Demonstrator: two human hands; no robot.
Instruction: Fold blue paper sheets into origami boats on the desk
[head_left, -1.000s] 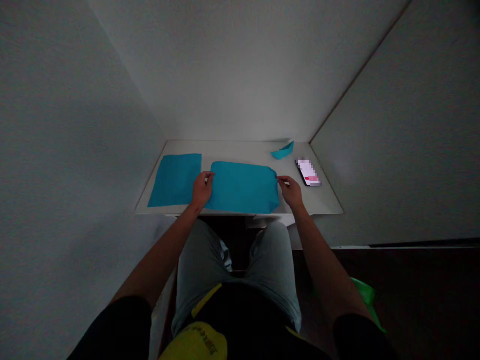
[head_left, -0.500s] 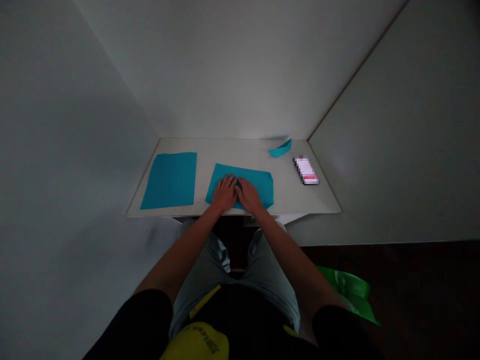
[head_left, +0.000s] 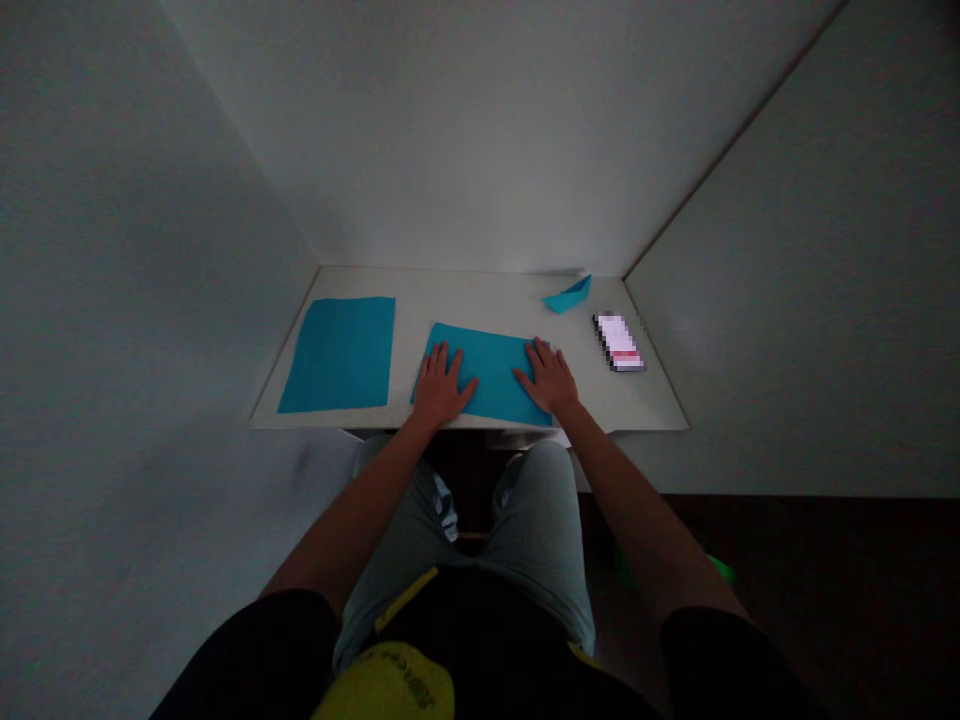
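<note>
Left hand [head_left: 440,388] and right hand [head_left: 553,382] have parted since half a second ago, sliding from the middle of the worked sheet [head_left: 495,370] out to its two ends. White table [head_left: 465,284] underneath; on its left part, an untouched blue sheet [head_left: 337,355] lies flat. Just right of that, the worked sheet sits at the near edge, directly before the person. Flattening it seems the step in hand — firm, even pressure outward from the middle should serve best, without letting the edges creep. Both hands are palm-down, gripping nothing: left fingers spread, thumb stretched inward; right fingers closer together, pointing up and left, thumb also inward. Forearms angle in from either side. Beyond the right hand lies a phone [head_left: 619,342]; smaller yet, a folded paper boat [head_left: 568,298] rests near the back edge
</note>
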